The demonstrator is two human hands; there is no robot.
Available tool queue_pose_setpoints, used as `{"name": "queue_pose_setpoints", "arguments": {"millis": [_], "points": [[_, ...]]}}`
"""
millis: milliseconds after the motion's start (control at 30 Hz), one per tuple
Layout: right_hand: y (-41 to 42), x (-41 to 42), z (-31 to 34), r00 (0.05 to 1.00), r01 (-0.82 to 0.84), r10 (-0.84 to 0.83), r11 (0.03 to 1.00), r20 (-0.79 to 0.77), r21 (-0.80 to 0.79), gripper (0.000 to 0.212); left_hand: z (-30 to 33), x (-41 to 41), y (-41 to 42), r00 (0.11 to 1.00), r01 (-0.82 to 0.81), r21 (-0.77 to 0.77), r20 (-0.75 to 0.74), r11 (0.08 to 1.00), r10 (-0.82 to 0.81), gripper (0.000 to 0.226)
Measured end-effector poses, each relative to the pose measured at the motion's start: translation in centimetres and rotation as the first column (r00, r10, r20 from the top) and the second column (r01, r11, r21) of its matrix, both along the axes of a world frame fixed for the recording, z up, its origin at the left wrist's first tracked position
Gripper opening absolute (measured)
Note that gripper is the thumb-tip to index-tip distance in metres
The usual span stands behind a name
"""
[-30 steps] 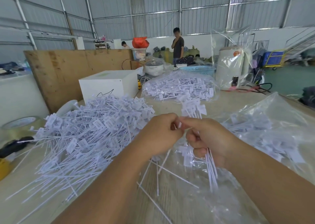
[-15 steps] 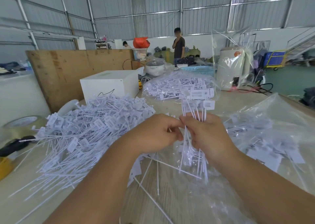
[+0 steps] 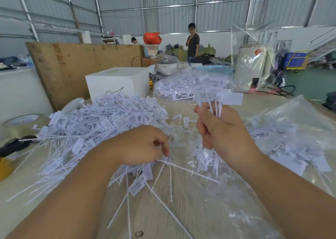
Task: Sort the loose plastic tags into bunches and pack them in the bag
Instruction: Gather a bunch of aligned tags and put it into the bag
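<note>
A big heap of loose white plastic tags [image 3: 87,129] covers the left of the wooden table. My right hand [image 3: 223,135] grips a bunch of tags [image 3: 218,102] upright, flat heads above the fingers and thin tails hanging below the palm. My left hand [image 3: 145,146] is lower, at the heap's near edge, fingers curled down and pinching a loose tag [image 3: 181,167] off the table. A clear plastic bag [image 3: 291,144] with tags inside lies at the right.
A second filled clear bag of tags [image 3: 183,87] sits behind, beside a white box [image 3: 116,82]. Tape rolls [image 3: 20,124] lie at the left edge. A plywood board [image 3: 72,64] stands behind. A person stands far back. Stray tags [image 3: 160,198] lie on the near table.
My hands have parted. The right hand lifted the bunch up and to the right; the left hand dropped down to the heap's edge and took hold of a loose tag.
</note>
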State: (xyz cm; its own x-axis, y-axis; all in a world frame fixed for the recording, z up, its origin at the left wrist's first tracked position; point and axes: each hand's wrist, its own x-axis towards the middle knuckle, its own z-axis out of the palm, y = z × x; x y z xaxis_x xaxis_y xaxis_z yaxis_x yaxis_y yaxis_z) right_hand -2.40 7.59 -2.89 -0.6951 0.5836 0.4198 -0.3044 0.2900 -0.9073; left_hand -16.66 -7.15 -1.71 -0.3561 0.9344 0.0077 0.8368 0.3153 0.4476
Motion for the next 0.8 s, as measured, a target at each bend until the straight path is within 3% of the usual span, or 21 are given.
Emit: {"name": "queue_pose_setpoints", "arguments": {"millis": [100,167,267,367,433,533,633,800], "points": [[-0.1,0.1,-0.1,0.991,-0.056,0.041,0.992,0.126,0.114,0.034,-0.5,-1.0,-0.4,0.997,0.05,-0.115,-0.053,0.992,-0.057,0.024],[-0.5,0.2,-0.4,0.975,-0.089,0.029,0.96,0.22,0.267,0.04,-0.8,-1.1,0.1,0.988,0.051,-0.083,-0.139,0.995,-0.062,0.011],[-0.9,-0.3,-1.4,0.94,-0.043,-0.113,0.897,0.322,0.44,0.027,-1.3,-0.8,0.9,0.971,0.045,0.138,-0.238,0.989,-0.011,0.007],[-1.4,-0.6,-2.2,0.873,-0.129,-0.15,0.847,0.465,0.515,0.007,-1.1,0.2,1.2,0.979,0.036,0.362,-0.199,0.931,0.039,0.018],[-1.4,-0.7,-2.5,0.877,-0.12,-0.146,0.856,0.458,0.503,0.007,-1.1,0.6,1.3,0.977,0.054,0.408,-0.212,0.911,0.037,0.024],[-0.7,-0.7,-2.3,0.898,-0.005,-0.163,0.925,0.409,0.38,0.033,-0.8,0.9,1.1,0.972,0.006,0.502,-0.205,0.865,0.112,0.031],[-0.4,-0.6,-2.2,0.883,-0.018,-0.142,0.943,0.447,0.334,0.032,-0.3,0.5,0.5,0.965,-0.031,0.606,-0.188,0.795,0.181,0.028],[-0.8,-0.7,-3.2,0.848,-0.098,-0.112,0.928,0.518,0.36,0.025,-0.1,-0.7,-0.5,0.976,-0.126,0.425,-0.111,0.897,0.189,0.031]]}}
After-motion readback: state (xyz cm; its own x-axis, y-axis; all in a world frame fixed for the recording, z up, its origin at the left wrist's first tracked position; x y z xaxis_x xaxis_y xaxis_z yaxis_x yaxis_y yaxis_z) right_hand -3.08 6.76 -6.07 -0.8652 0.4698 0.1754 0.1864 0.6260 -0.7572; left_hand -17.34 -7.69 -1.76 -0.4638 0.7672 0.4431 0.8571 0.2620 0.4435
